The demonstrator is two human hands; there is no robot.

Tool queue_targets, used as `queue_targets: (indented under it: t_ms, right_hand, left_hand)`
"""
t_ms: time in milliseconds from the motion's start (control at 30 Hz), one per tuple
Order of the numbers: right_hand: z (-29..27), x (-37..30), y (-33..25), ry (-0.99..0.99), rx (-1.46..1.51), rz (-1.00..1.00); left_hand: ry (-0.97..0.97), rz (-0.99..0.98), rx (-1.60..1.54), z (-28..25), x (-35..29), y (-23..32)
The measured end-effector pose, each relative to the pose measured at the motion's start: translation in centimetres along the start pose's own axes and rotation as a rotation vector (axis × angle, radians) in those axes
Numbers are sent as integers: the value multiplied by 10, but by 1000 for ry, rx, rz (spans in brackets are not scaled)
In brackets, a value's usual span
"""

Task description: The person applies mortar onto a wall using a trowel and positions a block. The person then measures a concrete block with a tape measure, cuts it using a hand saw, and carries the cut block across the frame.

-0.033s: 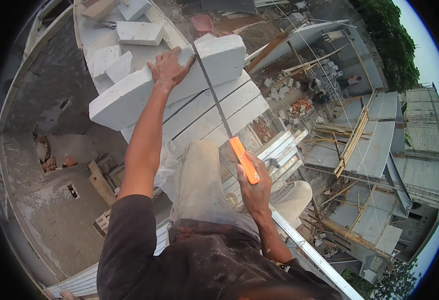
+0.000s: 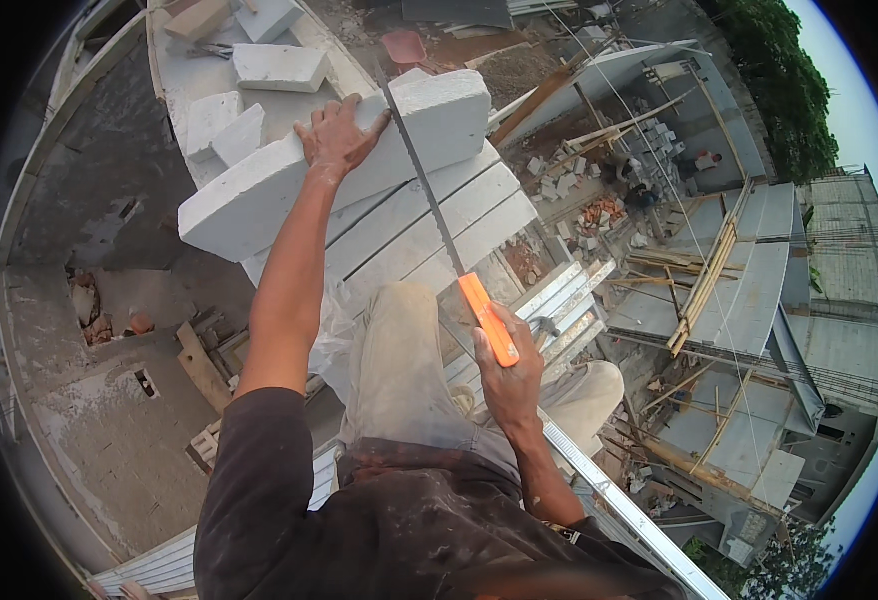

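Observation:
A large white lightweight block (image 2: 244,205) stands on edge across a stack of similar white blocks (image 2: 424,215). My left hand (image 2: 341,145) rests on its upper edge, fingers spread and pressed against it. My right hand (image 2: 512,385) is closed around the orange handle of a handsaw (image 2: 489,320). The long dark blade runs up and away from my right hand and crosses the block just right of my left hand. A slot beneath the blade cannot be made out.
White offcuts (image 2: 281,66) lie on the ledge beyond the block. My knees flank a bundle of metal profiles (image 2: 569,310) with a hammer (image 2: 544,326) on it. Down to the right are bamboo poles (image 2: 709,270), brick rubble (image 2: 599,212) and a distant person (image 2: 644,195).

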State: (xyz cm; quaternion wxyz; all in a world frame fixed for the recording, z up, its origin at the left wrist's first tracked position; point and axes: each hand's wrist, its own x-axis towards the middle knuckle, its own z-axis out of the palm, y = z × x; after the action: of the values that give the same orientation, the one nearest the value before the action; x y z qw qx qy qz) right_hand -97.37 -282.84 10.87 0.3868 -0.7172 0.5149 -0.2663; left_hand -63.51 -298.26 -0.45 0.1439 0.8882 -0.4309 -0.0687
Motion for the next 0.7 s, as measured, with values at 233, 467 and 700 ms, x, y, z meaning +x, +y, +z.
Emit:
queue_targets:
  t_ms: [233, 467, 700]
  right_hand:
    - [9, -11, -5, 14, -52, -44]
    - [59, 89, -26, -60, 20, 25]
    - [11, -14, -6, 22, -58, -151]
  left_hand:
    - [22, -1, -16, -5, 1, -5]
    - [18, 20, -4, -1, -8, 4]
    - [20, -13, 26, -6, 14, -12]
